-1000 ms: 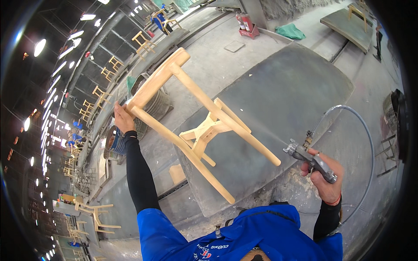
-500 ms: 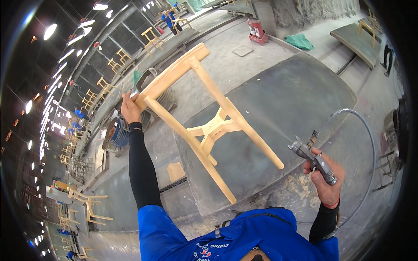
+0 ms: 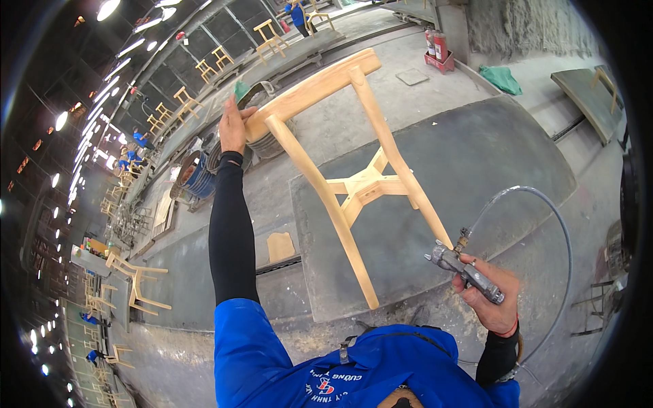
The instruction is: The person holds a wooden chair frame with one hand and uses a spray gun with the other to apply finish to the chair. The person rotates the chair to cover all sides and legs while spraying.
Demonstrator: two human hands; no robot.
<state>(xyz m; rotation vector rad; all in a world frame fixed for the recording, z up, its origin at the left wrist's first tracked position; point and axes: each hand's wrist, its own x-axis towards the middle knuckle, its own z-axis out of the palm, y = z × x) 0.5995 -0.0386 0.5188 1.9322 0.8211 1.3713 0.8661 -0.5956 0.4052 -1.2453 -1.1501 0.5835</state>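
Observation:
A pale wooden chair frame (image 3: 313,87) with a curved backrest, long legs and crossed seat rails shows over a dark grey slab (image 3: 490,149). My left hand (image 3: 233,129) is at the left end of the backrest, fingers stretched upward and thumb against the wood. On the right, my right hand (image 3: 493,294) is closed around a metal spray gun (image 3: 466,272). The gun's nozzle points left, close to the lower end of one chair leg. From the gun a thin grey hose (image 3: 563,234) loops out to the right. No mist is plainly visible at the nozzle.
Blue drum (image 3: 197,175) and other buckets stand behind my left arm. Two red fire extinguishers (image 3: 437,46) sit in a red holder, with green cloth (image 3: 501,79) nearby. Another chair frame (image 3: 138,282) is at left. Co-workers in blue (image 3: 297,15) and more chairs line the background.
The spray mist seen earlier no longer shows. The gun has moved left and down, toward the leg's end. My left hand's fingers have straightened at the backrest. The whole view has shifted.

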